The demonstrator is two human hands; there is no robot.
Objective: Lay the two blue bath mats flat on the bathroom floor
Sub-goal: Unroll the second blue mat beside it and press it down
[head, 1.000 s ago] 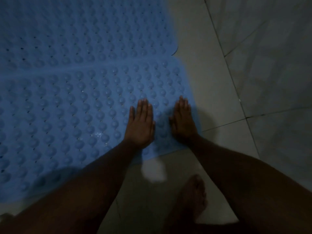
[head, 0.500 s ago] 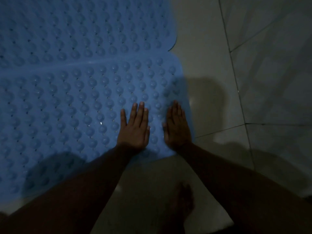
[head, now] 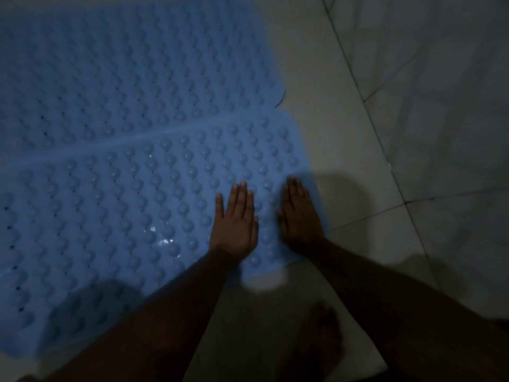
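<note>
On the tiled floor (head: pixel 344 150), two blue mats (head: pixel 124 210) (head: pixel 137 73); two flat hands (head: pixel 235 224) (head: pixel 298 216).

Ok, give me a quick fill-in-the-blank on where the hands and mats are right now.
1. Both hands lie palm-down on the ____ mat.
2. The right hand presses near that mat's ____ edge.
3. The left hand has its fingers ____, not curled.
4. The far mat lies on a ____ floor.

Missing words: near; right; flat; tiled

Single head-worn view, looking steeply down, close above both hands (head: pixel 264 224) pressed on the bathroom floor (head: pixel 358 161)
</note>
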